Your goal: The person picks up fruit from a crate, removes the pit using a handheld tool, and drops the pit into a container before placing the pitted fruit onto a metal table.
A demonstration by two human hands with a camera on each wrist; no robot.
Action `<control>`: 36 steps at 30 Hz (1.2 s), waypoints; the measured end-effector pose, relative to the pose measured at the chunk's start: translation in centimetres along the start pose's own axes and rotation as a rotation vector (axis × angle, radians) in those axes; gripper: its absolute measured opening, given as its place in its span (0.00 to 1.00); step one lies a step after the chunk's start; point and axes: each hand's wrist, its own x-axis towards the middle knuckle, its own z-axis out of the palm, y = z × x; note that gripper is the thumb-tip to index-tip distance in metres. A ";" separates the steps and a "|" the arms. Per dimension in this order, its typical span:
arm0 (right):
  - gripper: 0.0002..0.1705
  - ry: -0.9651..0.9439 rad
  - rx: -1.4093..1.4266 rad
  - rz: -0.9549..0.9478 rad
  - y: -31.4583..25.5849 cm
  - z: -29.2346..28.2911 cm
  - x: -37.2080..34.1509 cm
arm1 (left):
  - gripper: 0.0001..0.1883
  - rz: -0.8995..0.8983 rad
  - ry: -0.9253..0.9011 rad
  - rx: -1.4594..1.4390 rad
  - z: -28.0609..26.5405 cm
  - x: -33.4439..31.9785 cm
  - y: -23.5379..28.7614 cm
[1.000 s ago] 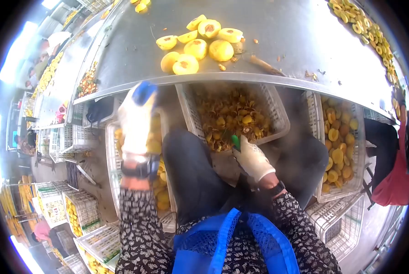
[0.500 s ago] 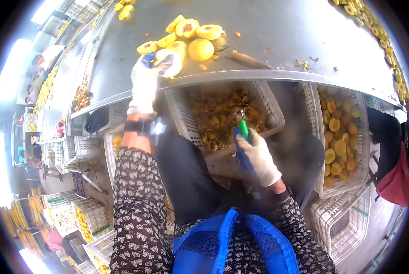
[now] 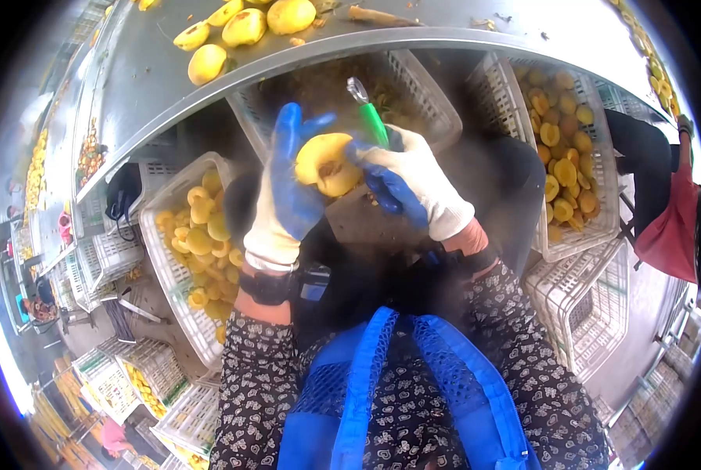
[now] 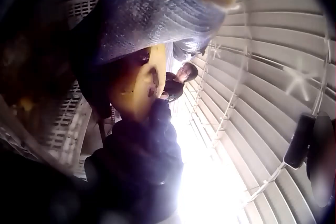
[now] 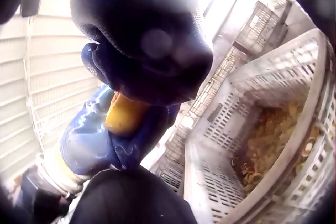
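Observation:
A yellow peach half [image 3: 319,160] with a brown hollow at its cut face is held by my left hand [image 3: 286,192], in a white glove with blue coating, above my lap in the head view. My right hand [image 3: 421,184], gloved alike, grips a green-handled pitting tool [image 3: 372,121] whose metal loop tip points up and away. Right-hand fingertips are at the peach half's right edge. In the left wrist view the peach half [image 4: 149,85] shows between dark blue glove fingers. The right wrist view shows its yellow side [image 5: 125,116] against the left glove [image 5: 86,140].
Ahead, a metal table [image 3: 162,86] bears several peach pieces [image 3: 245,27] and a brown stick [image 3: 382,16]. Beneath its edge stands a white crate [image 3: 428,98] of scraps. Crates of peach halves flank me on the left [image 3: 151,223] and right [image 3: 550,247]. Another person [image 3: 667,235] is at far right.
My left hand reached the pile on the table, then came back toward my lap with a peach half. My right hand rose with the tool to meet it. The head view shifted.

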 end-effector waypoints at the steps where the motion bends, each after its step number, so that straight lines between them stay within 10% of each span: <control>1: 0.16 0.031 -0.051 -0.024 0.1 0.3 0.3 | 0.31 -0.020 -0.068 -0.064 -0.5 -0.2 -0.8; 4: 0.18 0.159 -0.232 -0.109 -0.2 1.2 0.9 | 0.30 -0.369 0.004 -1.020 -1.2 0.4 -1.4; 8: 0.19 0.264 -0.605 -0.096 -1.1 2.3 -2.0 | 0.20 -0.479 0.207 -1.114 -1.6 1.1 -0.5; 12: 0.19 0.150 -0.838 -0.146 1.8 3.4 -2.4 | 0.22 -0.084 0.135 0.007 -0.7 0.5 -1.8; 15: 0.19 0.145 -0.866 -0.088 2.4 3.7 -1.7 | 0.16 -0.198 0.301 -0.474 0.4 0.5 0.0; 19: 0.18 0.146 -0.869 -0.071 2.3 3.8 -1.3 | 0.19 0.099 0.195 0.498 -0.4 0.3 -1.2; 22: 0.18 0.121 -0.837 -0.013 2.2 4.1 -1.3 | 0.16 -0.058 0.210 0.054 -0.3 0.4 -2.2; 36: 0.13 -0.047 -0.685 0.141 4.3 2.7 -2.7 | 0.18 -0.211 0.197 0.112 1.0 1.1 -3.0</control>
